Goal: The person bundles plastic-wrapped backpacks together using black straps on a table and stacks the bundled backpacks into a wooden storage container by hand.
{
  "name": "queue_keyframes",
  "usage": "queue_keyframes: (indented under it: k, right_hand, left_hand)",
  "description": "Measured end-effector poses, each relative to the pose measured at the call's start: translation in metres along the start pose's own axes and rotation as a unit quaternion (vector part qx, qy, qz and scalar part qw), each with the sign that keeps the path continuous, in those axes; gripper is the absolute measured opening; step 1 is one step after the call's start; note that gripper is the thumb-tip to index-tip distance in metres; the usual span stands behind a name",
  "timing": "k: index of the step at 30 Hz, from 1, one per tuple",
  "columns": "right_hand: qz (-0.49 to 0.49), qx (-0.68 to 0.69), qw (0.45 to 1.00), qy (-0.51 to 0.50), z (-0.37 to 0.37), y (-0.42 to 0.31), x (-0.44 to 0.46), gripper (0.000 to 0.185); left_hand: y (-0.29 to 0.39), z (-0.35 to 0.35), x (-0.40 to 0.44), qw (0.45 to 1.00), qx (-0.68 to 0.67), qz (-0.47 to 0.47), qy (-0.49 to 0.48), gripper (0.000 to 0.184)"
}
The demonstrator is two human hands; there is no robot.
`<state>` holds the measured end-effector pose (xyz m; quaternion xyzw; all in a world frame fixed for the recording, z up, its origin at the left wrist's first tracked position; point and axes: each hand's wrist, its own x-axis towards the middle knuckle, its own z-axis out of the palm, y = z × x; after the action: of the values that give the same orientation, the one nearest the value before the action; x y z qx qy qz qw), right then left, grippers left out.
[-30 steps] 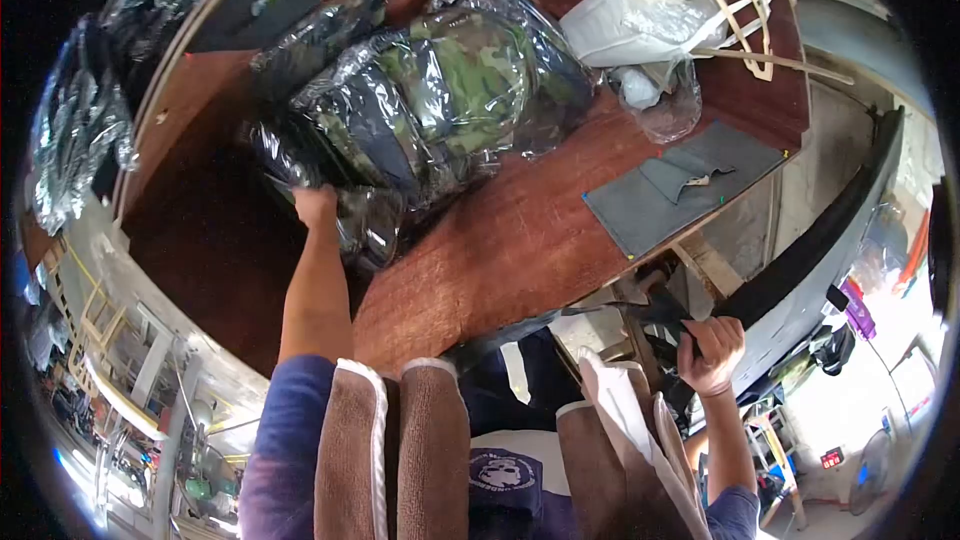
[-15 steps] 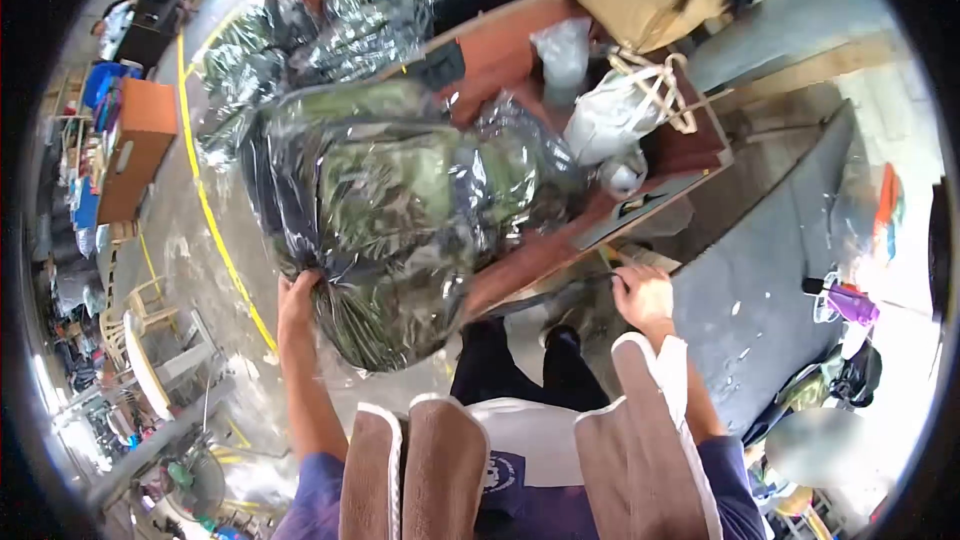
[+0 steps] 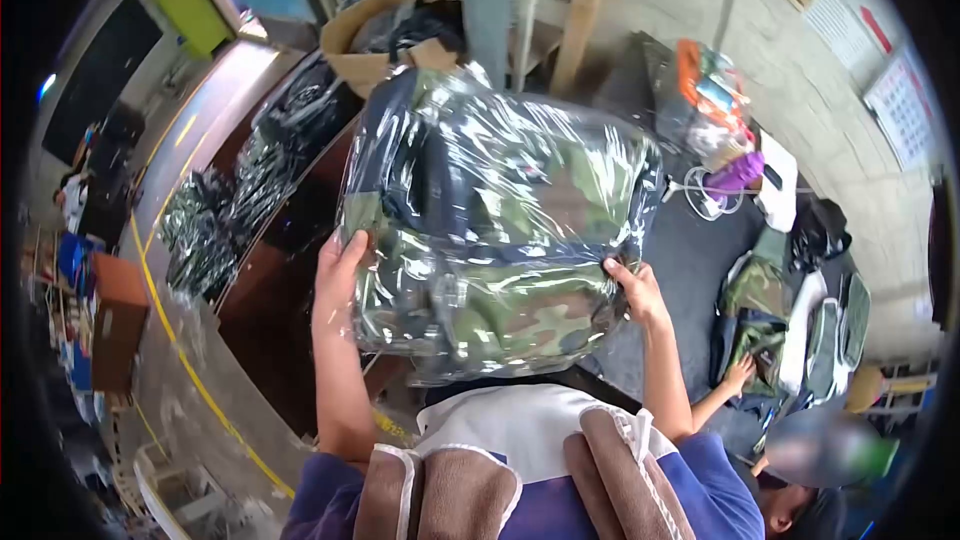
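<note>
A camouflage backpack (image 3: 525, 315) in shiny clear plastic hangs before my chest, held up between my two hands. My left hand (image 3: 340, 270) grips its left side, with the thumb over the plastic and the other fingers hidden behind. At the opposite side, my right hand (image 3: 641, 292) pinches the wrapping at the edge, thumb on top. Dark straps or panels show through the plastic on the upper left of the backpack.
A dark-topped table (image 3: 690, 240) stands at right, with a purple object (image 3: 735, 177) on it. A co-worker's hand (image 3: 741, 373) touches another camouflage bag (image 3: 757, 290). More plastic-wrapped bags (image 3: 200, 230) lie at left, near a cardboard box (image 3: 355, 70).
My view has turned right, toward the table. The wrapped backpack has moved from beside the reddish-brown bin to in front of me. My right hand has come off a dark strip onto the wrapping.
</note>
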<state>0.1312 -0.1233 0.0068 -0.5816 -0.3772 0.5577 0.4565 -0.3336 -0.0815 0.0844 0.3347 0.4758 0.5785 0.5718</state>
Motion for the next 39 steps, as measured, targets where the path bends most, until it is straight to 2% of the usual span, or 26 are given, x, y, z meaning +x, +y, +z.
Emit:
queue_keyframes:
  k: [2,3,5,9,12,13,14,15,16,17,18,19,21,24,26,27,28,30,31,33,34,35,36,37,38,39]
  right_hand:
    - [0.094,-0.063,0.987,0.118,-0.052,0.05,-0.005,0.032]
    - [0.144,-0.098,0.969,0.173,-0.073,0.08,-0.007,0.041]
    - [0.166,-0.276,0.914,0.247,-0.111,0.145,-0.006,0.049]
    - [0.187,-0.311,0.888,0.283,-0.126,0.16,-0.016,0.067]
    - [0.26,-0.489,0.796,0.245,-0.109,0.083,-0.036,0.126]
    - [0.151,-0.546,0.771,0.291,-0.104,0.065,-0.047,0.13]
    - [-0.075,-0.537,0.763,0.351,-0.103,0.048,-0.05,0.127]
    - [-0.243,-0.514,0.742,0.356,-0.089,-0.007,-0.057,0.124]
    - [-0.305,-0.535,0.705,0.351,-0.065,-0.068,-0.075,0.124]
    - [-0.366,-0.553,0.664,0.346,-0.042,-0.121,-0.093,0.125]
    - [-0.404,-0.538,0.666,0.323,-0.023,-0.154,-0.106,0.123]
    - [-0.441,-0.523,0.666,0.299,-0.012,-0.179,-0.116,0.122]
    - [-0.41,-0.507,0.721,0.236,-0.025,-0.201,-0.126,0.096]
    - [-0.402,-0.206,0.85,0.271,-0.056,-0.18,-0.129,0.056]
    - [-0.38,-0.074,0.87,0.305,-0.055,-0.164,-0.132,0.025]
    - [-0.378,-0.073,0.871,0.305,-0.058,-0.152,-0.136,0.025]
    - [-0.329,-0.064,0.878,0.341,-0.067,-0.131,-0.138,0.021]
    - [-0.241,-0.044,0.895,0.373,-0.079,-0.077,-0.139,0.017]
    - [-0.203,-0.034,0.906,0.37,-0.081,-0.04,-0.138,0.016]
    - [-0.105,0.001,0.929,0.354,-0.076,0.047,-0.13,0.018]
    - [-0.042,-0.064,0.936,0.343,-0.076,0.108,-0.125,0.023]
    - [0.021,-0.129,0.935,0.329,-0.077,0.146,-0.122,0.028]
    - [0.084,-0.112,0.939,0.313,-0.064,0.142,-0.126,0.034]
    - [0.145,-0.096,0.94,0.294,-0.053,0.137,-0.127,0.039]
    - [0.174,-0.167,0.932,0.269,-0.058,0.142,-0.125,0.058]
    - [0.179,-0.168,0.932,0.267,-0.063,0.144,-0.126,0.058]
  left_hand:
    - [0.006,0.01,0.004,0.997,0.052,-0.001,-0.061,0.031]
    - [0.01,0.018,0.007,0.996,0.056,0.001,-0.073,0.031]
    - [0.021,0.038,0.008,0.988,0.094,0.011,-0.122,0.03]
    - [0.045,0.077,0.012,0.985,0.1,0.015,-0.142,0.027]
    - [0.066,0.102,0.006,0.971,0.125,0.037,-0.202,0.025]
    - [0.074,0.106,0.007,0.959,0.157,0.046,-0.233,0.025]
    - [0.086,0.132,-0.001,0.948,0.197,0.066,-0.243,0.021]
    - [0.098,0.146,0.003,0.89,0.329,0.1,-0.299,0.021]
    - [0.109,0.159,0.008,0.809,0.454,0.13,-0.35,0.022]
    - [0.113,0.181,0.008,0.747,0.449,0.252,-0.42,0.025]
    - [0.115,0.207,0.005,0.668,0.431,0.37,-0.481,0.028]
    - [0.126,0.229,-0.004,0.632,0.444,0.37,-0.517,0.039]
    - [0.138,0.258,-0.008,0.536,0.497,0.53,-0.431,0.037]
    - [0.156,0.288,-0.018,0.505,0.462,0.695,-0.22,0.035]
    - [0.152,0.287,-0.009,0.566,0.344,0.738,-0.128,0.034]
    - [0.138,0.274,0.001,0.606,0.294,0.735,-0.082,0.034]
    - [0.124,0.26,0.011,0.643,0.238,0.727,-0.04,0.035]
    - [0.06,0.215,0.032,0.791,0.143,0.595,0.002,0.024]
    - [0.017,0.183,0.047,0.809,0.208,0.548,0.041,0.024]
    - [-0.107,0.122,0.056,0.908,0.197,0.346,0.132,0.025]
    - [-0.2,0.077,0.06,0.917,0.185,0.277,0.22,0.018]
    - [-0.248,0.041,0.041,0.954,0.19,0.065,0.224,0.016]
    - [-0.269,0.032,0.008,0.948,0.227,-0.069,0.213,0.019]
    - [-0.322,0.007,-0.005,0.962,0.2,-0.037,0.182,0.026]
    - [-0.356,-0.003,-0.015,0.967,0.13,-0.058,0.213,0.034]
    - [-0.356,-0.018,-0.023,0.968,0.067,-0.22,0.101,0.057]
